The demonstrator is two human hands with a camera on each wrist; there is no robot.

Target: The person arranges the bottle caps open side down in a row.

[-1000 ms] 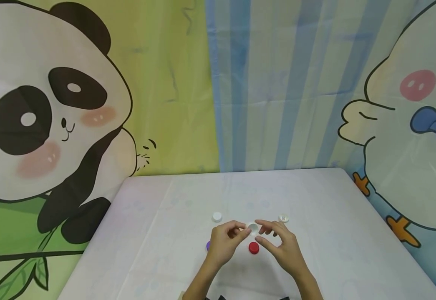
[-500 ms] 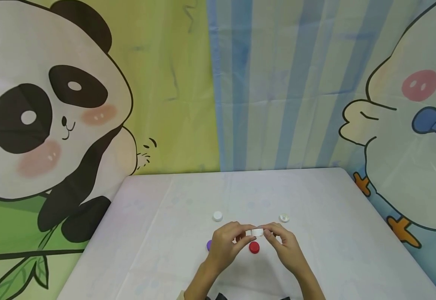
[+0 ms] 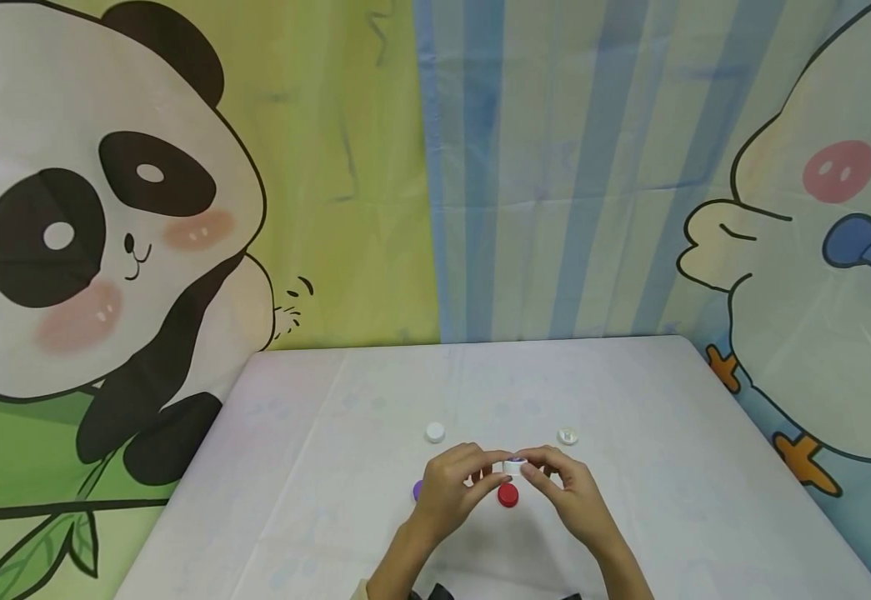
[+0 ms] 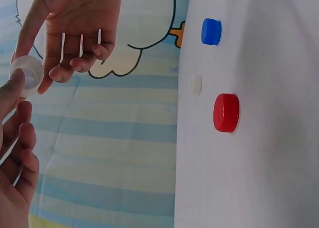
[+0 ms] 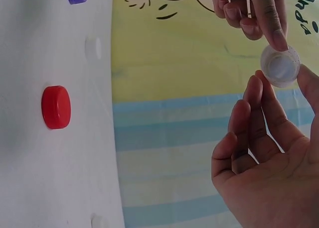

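Both hands hold one white bottle cap (image 3: 513, 467) up over the middle of the table, thumbs and fingertips at its sides. In the head view its side faces me, with a dark bluish patch along its top. Both wrist views show its pale underside with a ring inside. My left hand (image 3: 450, 485) pinches it from the left; my right hand (image 3: 566, 487) pinches it from the right. The other fingers of my right hand (image 5: 264, 153) curve loosely. A red bottle cap (image 3: 508, 495) lies on the table just below the held cap in the head view.
A white cap (image 3: 434, 432) lies at the back left and another whitish cap (image 3: 568, 436) at the back right of the white table (image 3: 315, 500). A purple cap (image 3: 417, 491) is partly behind my left hand. The left wrist view shows a blue cap (image 4: 211, 32).
My right fingers have closed in from beside the cap onto its edge. The cap has turned from face-on to side-on, then tipped slightly so its bluish top shows.
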